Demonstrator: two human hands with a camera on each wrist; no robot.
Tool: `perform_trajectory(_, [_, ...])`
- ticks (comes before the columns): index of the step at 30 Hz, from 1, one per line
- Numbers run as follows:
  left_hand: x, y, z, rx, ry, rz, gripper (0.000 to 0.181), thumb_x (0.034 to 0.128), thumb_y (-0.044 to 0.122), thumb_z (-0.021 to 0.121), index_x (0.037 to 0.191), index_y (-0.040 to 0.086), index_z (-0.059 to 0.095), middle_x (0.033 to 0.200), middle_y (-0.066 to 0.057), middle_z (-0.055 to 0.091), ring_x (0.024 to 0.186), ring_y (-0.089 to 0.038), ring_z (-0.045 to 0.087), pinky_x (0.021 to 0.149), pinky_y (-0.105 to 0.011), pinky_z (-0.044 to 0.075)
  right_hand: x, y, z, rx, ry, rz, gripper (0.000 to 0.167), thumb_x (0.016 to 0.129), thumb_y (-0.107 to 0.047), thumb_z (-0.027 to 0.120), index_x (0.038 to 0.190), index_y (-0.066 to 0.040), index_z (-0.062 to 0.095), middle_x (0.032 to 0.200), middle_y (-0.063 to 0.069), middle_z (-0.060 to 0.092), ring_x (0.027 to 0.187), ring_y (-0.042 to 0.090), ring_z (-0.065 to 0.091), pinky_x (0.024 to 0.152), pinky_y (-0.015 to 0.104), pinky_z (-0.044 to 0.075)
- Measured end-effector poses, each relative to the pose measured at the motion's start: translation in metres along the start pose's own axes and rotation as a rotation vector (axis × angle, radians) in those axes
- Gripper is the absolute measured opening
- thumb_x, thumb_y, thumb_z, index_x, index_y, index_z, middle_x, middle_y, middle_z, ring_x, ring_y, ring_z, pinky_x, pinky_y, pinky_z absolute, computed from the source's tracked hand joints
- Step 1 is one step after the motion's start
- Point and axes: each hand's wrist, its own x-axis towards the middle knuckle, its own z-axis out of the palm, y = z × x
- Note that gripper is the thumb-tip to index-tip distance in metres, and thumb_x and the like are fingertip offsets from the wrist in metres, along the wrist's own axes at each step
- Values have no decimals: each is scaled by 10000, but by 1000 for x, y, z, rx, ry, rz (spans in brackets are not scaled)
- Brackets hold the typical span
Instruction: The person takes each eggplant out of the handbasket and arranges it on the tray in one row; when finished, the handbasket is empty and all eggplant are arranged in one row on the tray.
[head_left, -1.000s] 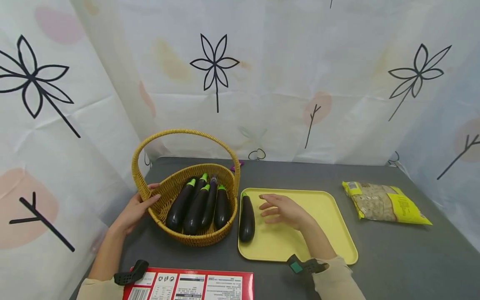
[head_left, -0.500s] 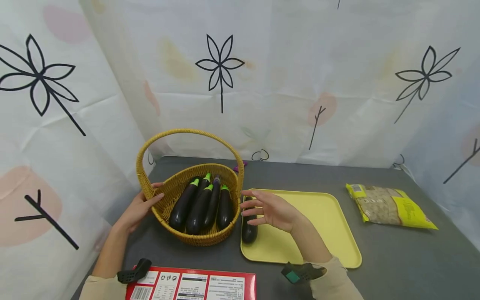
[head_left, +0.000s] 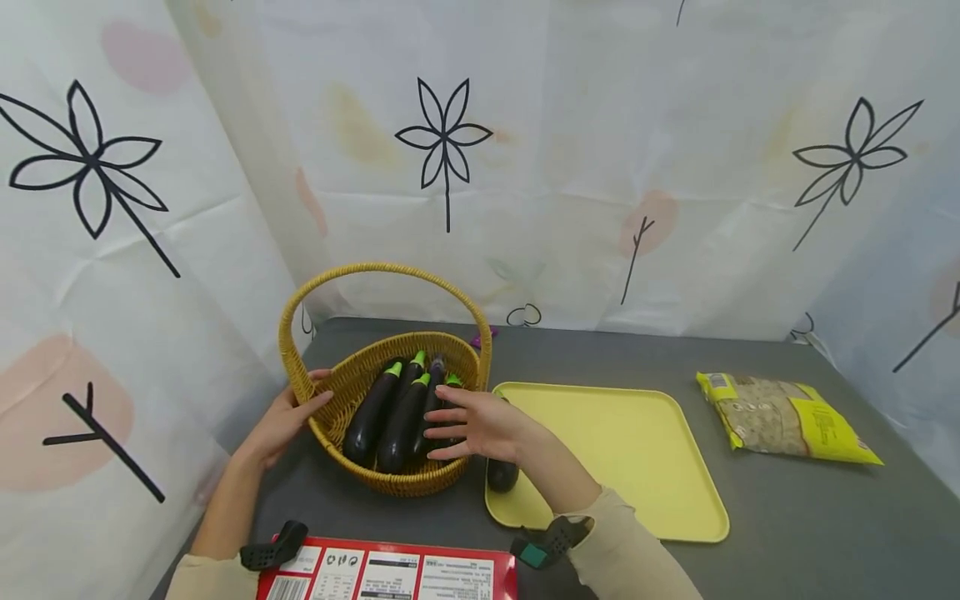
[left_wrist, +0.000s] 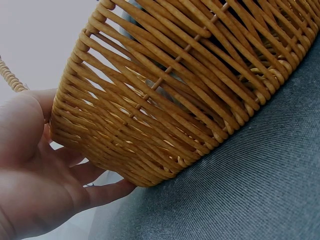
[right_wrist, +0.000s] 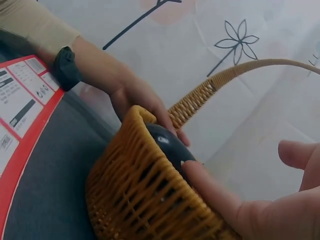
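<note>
A wicker basket [head_left: 405, 483] with a tall arched handle holds several eggplants [head_left: 372, 414], dark with green stem ends. At its left side my left hand [head_left: 283, 425] grips the rim, thumb on the inside and fingers against the outer weave [left_wrist: 130, 120]. My right hand [head_left: 487, 425] is over the basket's right edge, fingers spread and nothing held; it hides part of the eggplants there. One digit of that hand appears close to an eggplant [right_wrist: 167, 145] in the right wrist view; contact is unclear. Another eggplant [head_left: 502, 476] lies on the tray's left side, partly covered by my right forearm.
The yellow tray [head_left: 615, 450] lies right of the basket on the dark grey table. Farther right is a yellow bag [head_left: 783, 417] with pale contents. A red-and-white printed box [head_left: 390, 571] sits at the near edge. Patterned white cloth [head_left: 555, 208] encloses the back and sides.
My right hand has moved left, from above the tray, past the single eggplant, to the basket's right edge. My left hand keeps its grip on the rim. The view has shifted slightly.
</note>
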Motion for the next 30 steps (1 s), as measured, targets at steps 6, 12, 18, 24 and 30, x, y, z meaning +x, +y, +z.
perform_trajectory(6, [-1,-1,1,7,5,0,612,998,333,515,1465,35,255,1335,-266,394,1097,-267,529,823,-318,469,16,3,11,52,96,38,658,1002,-308,511,1508,-85,154,1440,296,285,1287,467,334,912,575,405])
perform_trajectory(12, [0,-2,1,-1,9,3,607,997,335,517,1459,35,262,1334,-260,394,1086,-254,533,815,-306,470,27,5,18,14,133,81,724,978,-326,554,1511,-80,130,1405,295,332,1265,464,365,892,596,409])
perform_trajectory(18, [0,-3,1,-4,2,4,605,999,329,513,1457,27,257,1343,-266,389,1083,-235,538,822,-314,470,37,10,24,-84,130,103,724,961,-333,575,1493,-30,190,1367,257,399,1243,432,405,905,562,418])
perform_trajectory(24, [1,-3,1,2,0,4,615,997,339,515,1464,36,253,1345,-261,388,1070,-207,535,822,-314,466,46,16,29,-149,131,99,628,957,-316,583,1437,-8,319,1314,232,438,1183,414,463,873,537,450])
perform_trajectory(30, [0,-2,1,13,9,0,615,997,334,517,1463,32,254,1339,-262,392,1072,-227,534,820,-312,466,52,21,40,-298,225,68,717,902,-351,669,1441,-25,328,1244,183,485,1049,355,556,741,483,522])
